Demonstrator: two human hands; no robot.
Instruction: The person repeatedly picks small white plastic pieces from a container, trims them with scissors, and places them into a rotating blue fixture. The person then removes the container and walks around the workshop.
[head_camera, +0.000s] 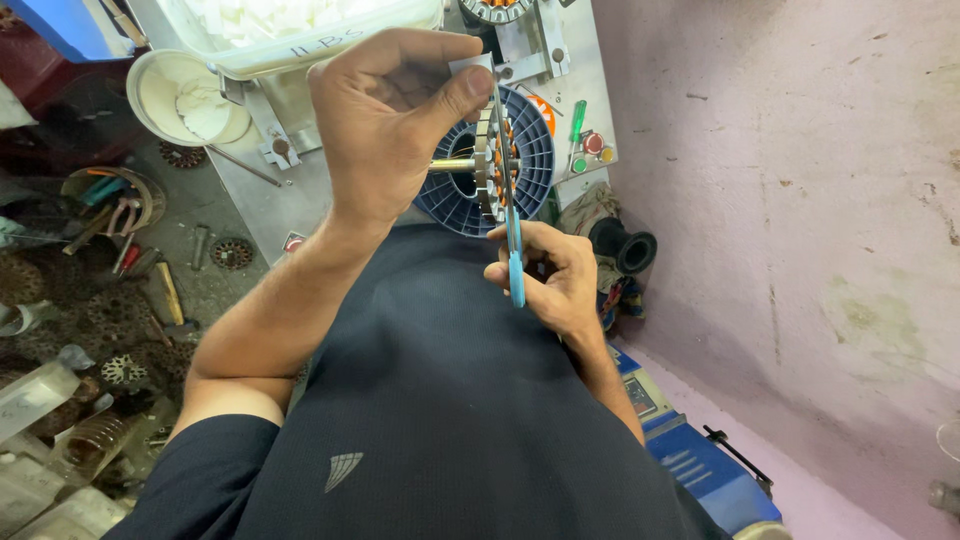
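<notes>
A round metal stator core (493, 165) with copper windings sits on a brass shaft, seen edge-on, in front of a blue ribbed spool (535, 150). My left hand (385, 120) pinches a small pale strip at the top of the core between thumb and fingers. My right hand (555, 275) grips a thin tool with a light blue handle (516, 275); its blade runs up along the core's side. My dark shirt fills the lower middle of the view.
A grey metal machine plate (260, 185) carries coloured buttons (592, 150). A clear bin of white strips (290, 25) and a white bowl (185, 95) stand at the top left. Metal parts and hand tools (110, 215) litter the left. A pink wall (800, 200) is on the right, a blue device (700, 460) below.
</notes>
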